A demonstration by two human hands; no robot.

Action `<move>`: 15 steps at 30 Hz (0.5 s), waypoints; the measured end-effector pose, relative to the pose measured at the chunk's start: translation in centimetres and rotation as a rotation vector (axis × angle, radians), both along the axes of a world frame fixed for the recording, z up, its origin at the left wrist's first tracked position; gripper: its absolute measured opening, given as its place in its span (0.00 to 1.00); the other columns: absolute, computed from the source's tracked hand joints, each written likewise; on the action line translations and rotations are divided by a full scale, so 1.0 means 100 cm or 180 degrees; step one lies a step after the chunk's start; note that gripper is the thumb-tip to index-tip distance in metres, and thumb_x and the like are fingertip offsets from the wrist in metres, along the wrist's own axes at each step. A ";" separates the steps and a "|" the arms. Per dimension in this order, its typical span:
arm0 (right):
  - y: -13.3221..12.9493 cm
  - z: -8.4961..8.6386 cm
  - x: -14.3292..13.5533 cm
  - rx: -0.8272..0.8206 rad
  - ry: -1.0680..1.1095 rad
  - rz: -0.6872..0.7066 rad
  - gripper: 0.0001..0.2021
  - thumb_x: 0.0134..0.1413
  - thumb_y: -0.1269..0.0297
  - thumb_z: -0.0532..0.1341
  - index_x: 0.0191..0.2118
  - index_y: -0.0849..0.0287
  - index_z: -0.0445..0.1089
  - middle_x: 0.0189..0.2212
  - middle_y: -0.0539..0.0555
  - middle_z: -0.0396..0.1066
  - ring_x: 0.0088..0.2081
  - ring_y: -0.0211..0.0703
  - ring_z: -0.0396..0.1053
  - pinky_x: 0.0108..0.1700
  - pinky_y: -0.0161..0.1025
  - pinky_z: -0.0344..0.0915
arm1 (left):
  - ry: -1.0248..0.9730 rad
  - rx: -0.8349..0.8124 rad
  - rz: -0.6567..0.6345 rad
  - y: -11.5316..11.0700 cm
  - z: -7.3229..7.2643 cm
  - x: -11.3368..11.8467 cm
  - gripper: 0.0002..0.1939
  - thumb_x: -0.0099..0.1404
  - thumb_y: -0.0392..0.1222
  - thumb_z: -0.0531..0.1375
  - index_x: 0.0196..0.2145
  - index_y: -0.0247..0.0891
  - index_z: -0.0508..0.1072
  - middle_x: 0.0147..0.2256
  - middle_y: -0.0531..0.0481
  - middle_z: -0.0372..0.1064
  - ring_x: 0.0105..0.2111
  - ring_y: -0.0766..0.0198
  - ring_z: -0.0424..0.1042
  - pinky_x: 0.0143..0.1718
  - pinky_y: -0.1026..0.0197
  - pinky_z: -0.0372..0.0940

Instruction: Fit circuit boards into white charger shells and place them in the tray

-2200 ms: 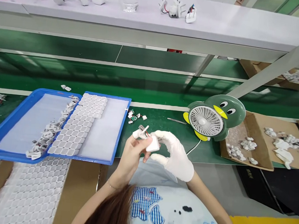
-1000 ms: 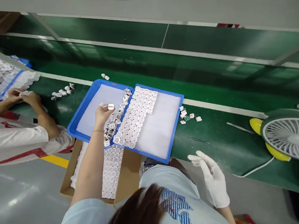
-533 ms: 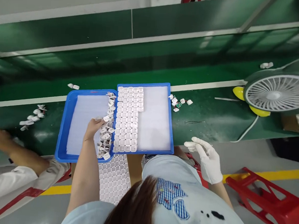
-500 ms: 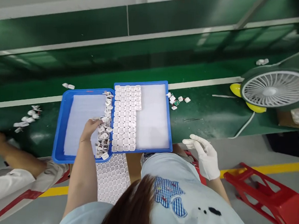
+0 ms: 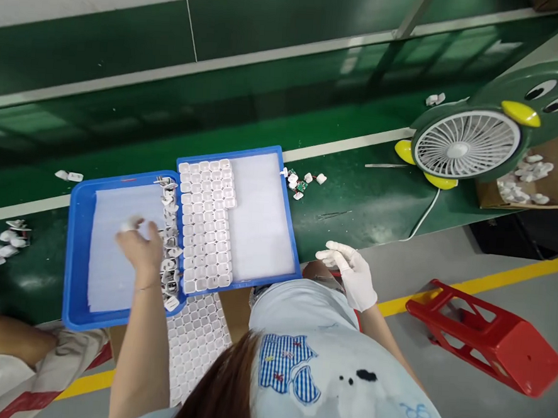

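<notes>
My bare left hand (image 5: 140,246) hovers over the white sheet in the left blue tray (image 5: 74,253), beside a row of small white parts with wires (image 5: 170,227). Its fingers are smeared by motion; a white blur shows at the fingertips, and I cannot tell whether it is a held part. My right hand (image 5: 353,280), in a white glove, hangs in the air off the bench edge. Its fingers stretch out loosely with nothing visible in them. Rows of white square cups (image 5: 207,223) fill the left part of the right blue tray (image 5: 293,229).
Wired parts and a green circuit board (image 5: 302,186) lie right of the trays, near tweezers (image 5: 334,215). A fan (image 5: 467,148) and a cardboard box (image 5: 490,195) stand further right. Below are more cups (image 5: 195,342) and a red stool (image 5: 498,336). A co-worker's arm (image 5: 11,337) is at left.
My left hand has moved left off the row of wired parts, over the bare sheet. My right hand keeps much the same pose. The camera view has shifted to the right.
</notes>
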State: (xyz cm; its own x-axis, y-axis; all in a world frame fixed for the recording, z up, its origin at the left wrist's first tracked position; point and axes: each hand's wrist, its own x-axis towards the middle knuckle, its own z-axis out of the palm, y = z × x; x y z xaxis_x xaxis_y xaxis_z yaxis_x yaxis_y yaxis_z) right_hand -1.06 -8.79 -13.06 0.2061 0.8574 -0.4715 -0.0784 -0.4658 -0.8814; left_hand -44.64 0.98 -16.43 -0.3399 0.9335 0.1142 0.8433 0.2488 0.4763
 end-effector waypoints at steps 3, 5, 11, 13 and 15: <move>0.017 -0.009 0.016 0.0017 -0.0081 0.0151 0.20 0.55 0.51 0.60 0.47 0.61 0.69 0.35 0.58 0.79 0.36 0.44 0.75 0.45 0.49 0.72 | 0.0154 -0.0253 -0.0618 0.004 -0.010 0.065 0.13 0.62 0.47 0.59 0.39 0.34 0.73 0.56 0.39 0.64 0.59 0.45 0.57 0.62 0.44 0.46; 0.029 -0.013 0.027 0.0039 -0.0136 0.0264 0.20 0.56 0.51 0.59 0.47 0.61 0.69 0.36 0.59 0.79 0.37 0.44 0.75 0.45 0.49 0.71 | 0.0362 -0.0539 -0.0928 0.013 -0.020 0.103 0.11 0.61 0.45 0.59 0.36 0.34 0.74 0.61 0.37 0.57 0.62 0.40 0.50 0.63 0.41 0.41; 0.069 -0.026 0.069 0.0160 -0.0429 0.0705 0.18 0.59 0.54 0.55 0.47 0.62 0.69 0.35 0.59 0.79 0.36 0.43 0.74 0.43 0.48 0.72 | 0.0208 -0.0600 -0.0868 0.057 -0.029 0.151 0.07 0.60 0.37 0.55 0.32 0.34 0.73 0.56 0.35 0.62 0.64 0.40 0.45 0.63 0.35 0.34; 0.091 -0.036 0.085 0.0212 -0.0643 0.0880 0.15 0.57 0.58 0.56 0.46 0.60 0.70 0.39 0.57 0.77 0.38 0.43 0.73 0.46 0.48 0.71 | 0.0005 -0.0577 -0.0837 0.062 -0.024 0.160 0.07 0.60 0.39 0.55 0.31 0.35 0.72 0.54 0.35 0.64 0.63 0.41 0.50 0.63 0.36 0.37; 0.119 -0.048 0.098 0.0220 -0.0914 0.1036 0.13 0.54 0.64 0.58 0.46 0.58 0.71 0.45 0.57 0.74 0.42 0.44 0.72 0.50 0.49 0.68 | -0.0264 -0.0570 -0.0756 0.056 -0.018 0.175 0.09 0.61 0.43 0.56 0.34 0.35 0.71 0.51 0.34 0.67 0.58 0.42 0.60 0.60 0.38 0.48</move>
